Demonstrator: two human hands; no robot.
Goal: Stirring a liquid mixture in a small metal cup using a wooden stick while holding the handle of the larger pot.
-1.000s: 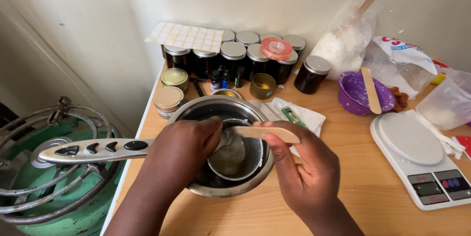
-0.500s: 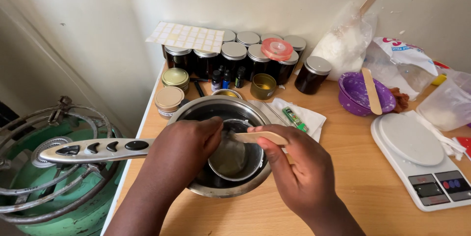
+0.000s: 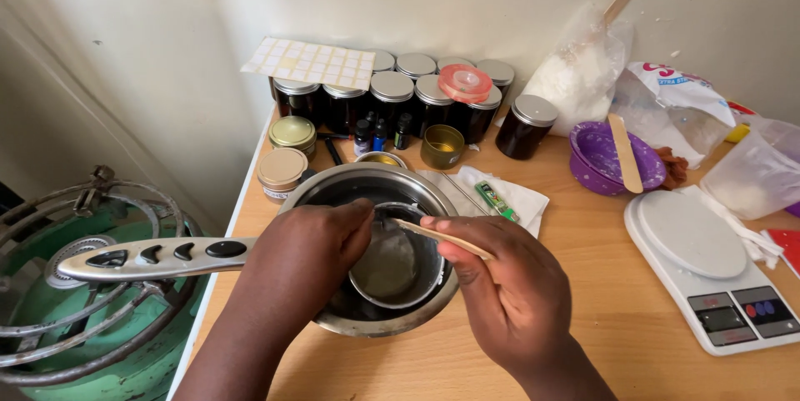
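The person is midway through stirring: the right hand (image 3: 512, 297) pinches a flat wooden stick (image 3: 442, 237) between thumb and fingers, its far end dipped toward the small metal cup (image 3: 398, 264) that sits inside the larger saucepan (image 3: 367, 193) — a pan-in-pan arrangement at the table's near-left. The left hand (image 3: 304, 255) curls over the cup's rim at about nine o'clock, fingers closed on it to hold it steady. Inside the cup lies a pale, cloudy liquid; whether it is fully melted I cannot tell from here. The saucepan's long handle (image 3: 154, 255) juts out at nine o'clock, past the table edge and above a green gas cylinder with its burner ring (image 3: 83, 318).

By my reckoning the next stroke wants a firm hold on the cup and a short sweep of the stick, since the cup sits loose in the pan and could tip.

Round about: at twelve o'clock, a row of dark jars with silver lids (image 3: 392, 97), a sheet of small labels (image 3: 310, 62) lying across some of them and a pink tape roll (image 3: 465, 82) on top. A gold tin (image 3: 443, 145) and a white cloth (image 3: 508, 197) lie just behind the pan. At two o'clock stands a purple bowl (image 3: 600, 159) with another stick across it, and at three o'clock a white kitchen scale (image 3: 708, 264) — all well apart from the stirring hand. The overhanging handle is the one thing an elbow might catch.
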